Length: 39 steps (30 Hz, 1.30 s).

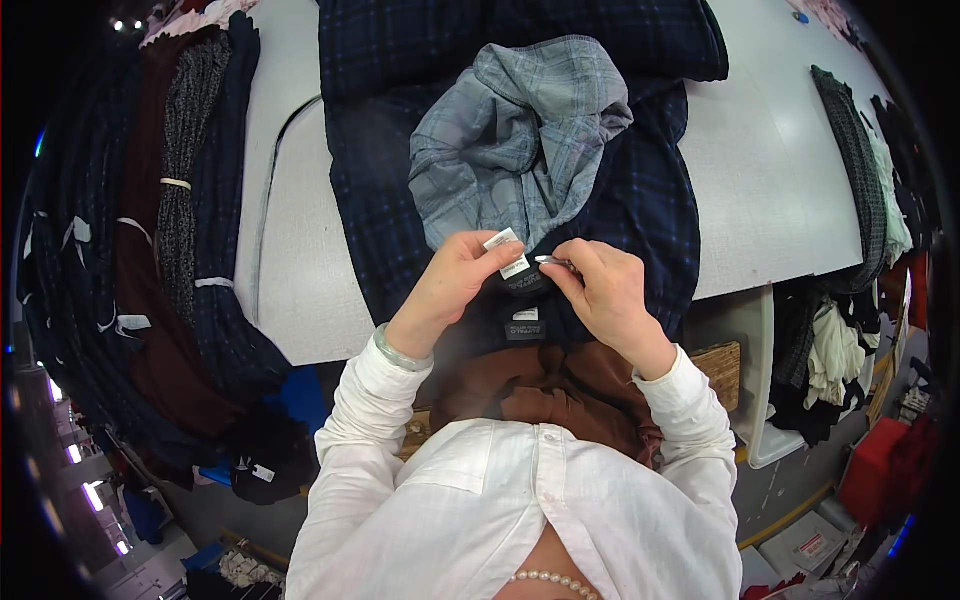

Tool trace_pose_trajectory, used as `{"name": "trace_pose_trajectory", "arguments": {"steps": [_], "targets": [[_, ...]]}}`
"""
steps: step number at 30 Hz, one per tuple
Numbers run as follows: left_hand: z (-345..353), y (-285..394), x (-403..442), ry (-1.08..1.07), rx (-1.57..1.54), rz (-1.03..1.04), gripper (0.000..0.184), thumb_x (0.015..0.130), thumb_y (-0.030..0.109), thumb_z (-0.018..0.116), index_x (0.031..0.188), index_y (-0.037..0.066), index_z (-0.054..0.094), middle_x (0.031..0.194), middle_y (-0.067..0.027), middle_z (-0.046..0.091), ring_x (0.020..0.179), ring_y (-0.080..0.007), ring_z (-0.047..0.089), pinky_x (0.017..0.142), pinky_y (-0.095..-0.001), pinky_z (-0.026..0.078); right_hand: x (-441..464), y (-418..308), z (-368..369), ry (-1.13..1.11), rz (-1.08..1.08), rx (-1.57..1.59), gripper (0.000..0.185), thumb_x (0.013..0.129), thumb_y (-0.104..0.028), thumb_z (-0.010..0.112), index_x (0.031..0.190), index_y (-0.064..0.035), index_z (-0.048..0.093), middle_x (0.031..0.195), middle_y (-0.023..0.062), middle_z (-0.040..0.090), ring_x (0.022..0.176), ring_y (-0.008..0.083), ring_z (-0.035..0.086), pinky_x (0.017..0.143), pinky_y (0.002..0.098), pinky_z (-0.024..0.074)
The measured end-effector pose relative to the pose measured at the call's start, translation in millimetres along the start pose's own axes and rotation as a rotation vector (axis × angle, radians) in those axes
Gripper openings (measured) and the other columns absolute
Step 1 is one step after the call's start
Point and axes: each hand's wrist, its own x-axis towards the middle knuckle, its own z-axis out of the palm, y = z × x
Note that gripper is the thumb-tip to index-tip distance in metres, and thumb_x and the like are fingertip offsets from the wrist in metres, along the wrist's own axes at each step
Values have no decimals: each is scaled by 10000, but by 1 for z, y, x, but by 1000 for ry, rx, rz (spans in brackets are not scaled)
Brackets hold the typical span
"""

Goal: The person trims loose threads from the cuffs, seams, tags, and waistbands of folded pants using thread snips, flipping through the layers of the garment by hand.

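My left hand (pixel 452 283) pinches a small white care label (pixel 508 252) between thumb and forefinger. Close beside it, my right hand (pixel 607 288) grips a small metal tool (pixel 556 262) with a narrow silver tip pointing at the label; most of the tool is hidden in my fingers. Just beyond both hands, a light grey-blue plaid garment (pixel 520 130) lies bunched up. Under it spreads dark navy plaid clothing (pixel 640 220). A dark brand label with a white tag (pixel 525 325) shows on navy fabric near the table's front edge.
Bundled dark garments (pixel 180 200) tied with white bands hang over the left of the white table (pixel 770 170). A thin dark cord (pixel 272 170) lies beside them. More folded cloth (pixel 850 170) sits at the right edge, above a white bin (pixel 768 400) of fabric.
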Motion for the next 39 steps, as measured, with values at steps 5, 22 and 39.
{"name": "trace_pose_trajectory", "arguments": {"steps": [5,22,39], "targets": [[-13,34,-20,-335,641,389,150,866,54,668,1001,-13,678,940,-82,691,886,-139,630,808,-298,484,6,17,-31,278,426,624,181,935,-166,633,901,10,611,752,77,622,664,77,555,561,257,425],[-105,-3,-149,305,573,277,258,860,-54,558,1109,-24,620,1287,-121,578,1106,-185,585,953,-299,431,-65,66,-119,-107,513,603,78,850,-14,645,818,-18,574,950,50,685,669,46,477,671,226,450],[-8,47,-187,793,1359,707,333,516,-91,649,817,49,629,664,-72,542,598,-222,563,543,-306,441,-73,15,-152,763,52,-328,210,618,109,613,791,-8,604,697,122,603,575,249,593,529,287,459]]}}
